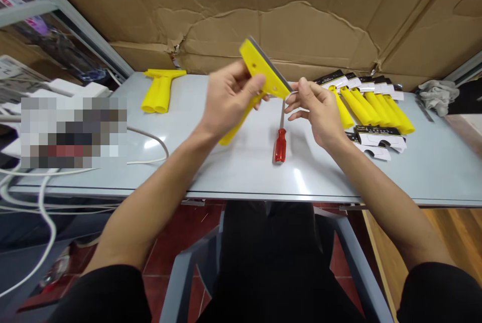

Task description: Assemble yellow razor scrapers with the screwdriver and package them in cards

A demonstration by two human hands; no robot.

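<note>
My left hand is wrapped round a yellow scraper, held tilted above the table with its dark blade edge facing up and to the right. My right hand is at the lower right corner of the scraper's head, thumb and forefinger pinched together. A thin pale bit shows at those fingertips, too small to name. Below, a screwdriver with a red handle lies on the table, its shaft pointing away from me. To the right lie several yellow scrapers with black and white cards around them.
Two yellow scraper handles lie together at the table's back left. White cables and white boxes run along the left side. Cardboard stands behind the table. A grey crumpled cloth lies at the far right.
</note>
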